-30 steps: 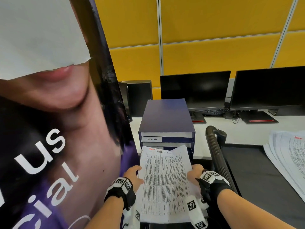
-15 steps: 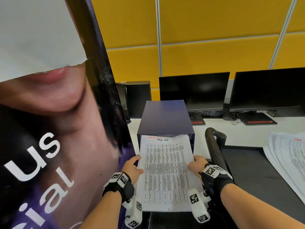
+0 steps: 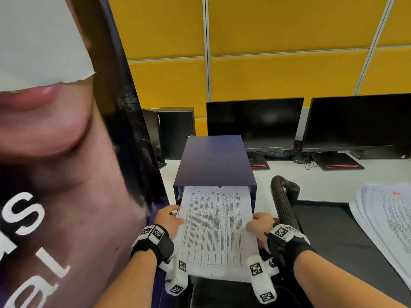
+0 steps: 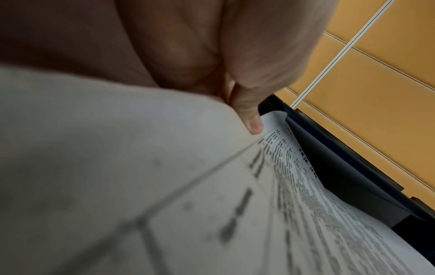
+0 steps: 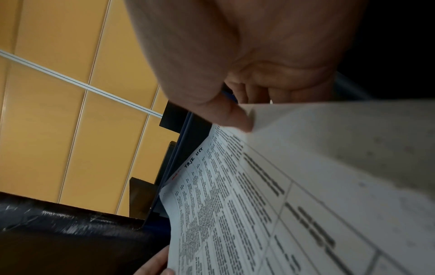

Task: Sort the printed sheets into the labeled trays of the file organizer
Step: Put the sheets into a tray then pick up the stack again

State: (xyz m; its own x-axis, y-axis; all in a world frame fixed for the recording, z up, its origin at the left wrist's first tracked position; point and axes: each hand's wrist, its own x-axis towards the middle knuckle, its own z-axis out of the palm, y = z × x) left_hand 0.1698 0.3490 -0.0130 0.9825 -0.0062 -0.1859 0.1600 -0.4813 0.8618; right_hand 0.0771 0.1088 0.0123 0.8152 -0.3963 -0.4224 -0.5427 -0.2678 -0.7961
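Yellow wall panels back a white desk [image 3: 333, 183] carrying 2 dark monitors [image 3: 254, 123], with a large printed poster [image 3: 66, 174] filling the left of the head view. On the desk stands the file organizer [image 3: 214, 161], a dark blue box with its open front toward the person.

The printed sheet [image 3: 216, 227] lies lengthwise between both hands, its far edge already inside the top opening of the organizer, just under the lid. The handwritten heading at that edge is almost hidden in the head view; both wrist views show it at the mouth of the tray. Holding the sheet by its 2 long sides appears intended to keep it flat and square to the slot, so it slides in without buckling.

Left hand [image 3: 169, 220]: clamped on the left edge of the sheet, thumb on top; the left wrist view shows the paper curling up against the fingers [image 4: 249, 115].

Right hand [image 3: 259, 227]: clamped on the right edge, thumb on the printed face; the right wrist view shows the fingers [image 5: 256, 93] tucked under the paper.

Judgement: insertion is under way, not complete; most of the sheet is outside the tray. Further sheets, a stack of papers [image 3: 387, 223], lie well apart to the right, awaiting sorting.
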